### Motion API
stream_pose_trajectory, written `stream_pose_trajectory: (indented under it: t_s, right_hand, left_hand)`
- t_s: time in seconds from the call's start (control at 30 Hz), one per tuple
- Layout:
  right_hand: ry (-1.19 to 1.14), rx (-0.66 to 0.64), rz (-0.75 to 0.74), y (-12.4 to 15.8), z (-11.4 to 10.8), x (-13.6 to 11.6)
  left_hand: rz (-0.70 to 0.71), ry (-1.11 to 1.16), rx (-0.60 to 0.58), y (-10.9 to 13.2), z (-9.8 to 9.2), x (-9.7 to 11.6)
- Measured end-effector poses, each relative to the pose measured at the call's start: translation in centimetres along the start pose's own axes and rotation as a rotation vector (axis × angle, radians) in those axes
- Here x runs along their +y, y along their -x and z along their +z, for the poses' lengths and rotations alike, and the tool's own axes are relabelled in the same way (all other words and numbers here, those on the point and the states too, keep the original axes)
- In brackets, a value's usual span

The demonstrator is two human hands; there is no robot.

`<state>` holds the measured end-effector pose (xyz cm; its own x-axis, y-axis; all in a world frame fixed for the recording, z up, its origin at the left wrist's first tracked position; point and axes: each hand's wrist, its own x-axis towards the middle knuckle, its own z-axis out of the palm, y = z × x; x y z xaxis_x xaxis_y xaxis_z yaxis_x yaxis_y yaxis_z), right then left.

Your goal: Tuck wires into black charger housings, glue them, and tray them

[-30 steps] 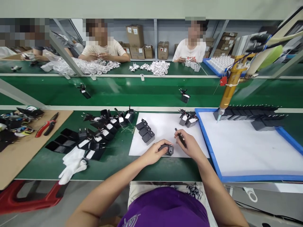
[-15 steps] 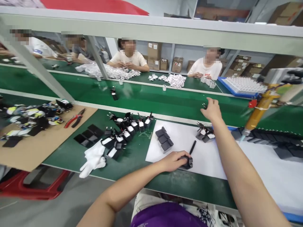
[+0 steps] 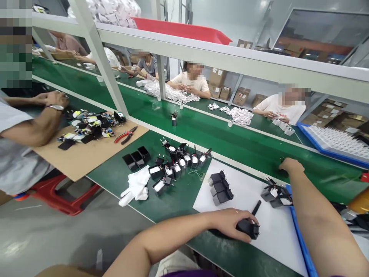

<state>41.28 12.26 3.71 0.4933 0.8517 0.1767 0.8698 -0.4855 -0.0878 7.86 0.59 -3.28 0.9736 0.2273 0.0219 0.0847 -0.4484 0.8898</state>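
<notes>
My left hand is closed around a black plug adapter at the front of a white sheet. A slim black stick lies just beyond it. My right hand stretches over the green belt, fingers curled on a black plug adapter. Only its pins and a bit of its body show. Nearer to me, below that hand, stand open adapters with pins and loose black flaps. Three closed black adapters sit in a row on the sheet's left part.
Several open adapters, black housings and white gloves lie left. Red-handled pliers rest on cardboard beside a co-worker's arm. One adapter is on the belt. A shelf beam crosses above; a blue-edged tray lies right.
The view has swung left, bringing the co-worker at the left into sight. My left hand still holds its adapter; my right hand remains out over the belt.
</notes>
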Motion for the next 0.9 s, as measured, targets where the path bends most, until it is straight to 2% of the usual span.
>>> stream_pose_trajectory:
  t_s: [0.07, 0.13, 0.2, 0.3, 0.4, 0.5, 0.6, 0.9]
  right_hand:
    - [0.036, -0.142, 0.107, -0.2, -0.8, -0.9]
    - [0.018, -0.263, 0.118, -0.3, -1.5, -2.6]
    - [-0.055, -0.358, 0.057, -0.4, -2.0, -5.3]
    - [-0.216, -0.477, -0.067, 0.4, -1.8, -10.7]
    - [-0.37, -0.577, -0.173, 2.1, -0.7, -16.5]
    - [-0.487, -0.669, -0.249, 3.8, 0.5, -20.8]
    - [-0.558, -0.712, -0.274, 4.8, 1.1, -22.7]
    - [-0.691, -0.819, -0.284, 7.4, 0.5, -24.8]
  left_hand:
    - [0.0, -0.008, -0.002, 0.0, 0.1, 0.0]
    - [0.006, -0.013, 0.001, 0.0, 0.1, 0.1]
    - [0.007, -0.015, 0.006, -0.1, 0.0, 0.2]
    - [0.001, -0.02, 0.007, -0.2, 0.0, 0.2]
    - [0.011, -0.032, 0.012, -0.3, 0.0, -0.1]
    - [0.009, -0.043, 0.02, -0.4, 0.1, -0.3]
    - [0.0, -0.042, 0.017, -0.4, 0.2, -0.3]
    - [0.045, -0.066, 0.052, -0.4, 0.3, -0.5]
